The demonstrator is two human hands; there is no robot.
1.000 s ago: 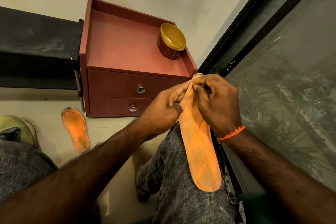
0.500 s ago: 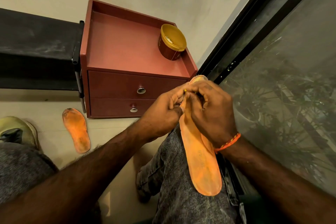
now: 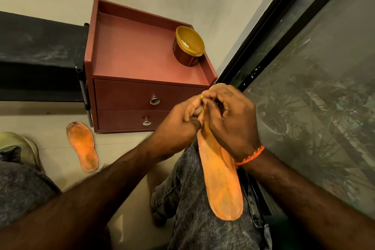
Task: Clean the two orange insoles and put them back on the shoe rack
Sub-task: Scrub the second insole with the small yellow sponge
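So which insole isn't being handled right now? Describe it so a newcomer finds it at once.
Start at the red two-drawer cabinet against the wall. On the floor by its lower left corner lies an orange insole, flat and apart from both hands. Unlike the insole on the lap, nobody touches it.

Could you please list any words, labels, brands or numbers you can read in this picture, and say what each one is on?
Nothing can be read.
Held insole: faint printed mark, too blurred.
Insole on the floor: small mark near the heel, too small.
Tub on the red drawer unit: label print illegible.
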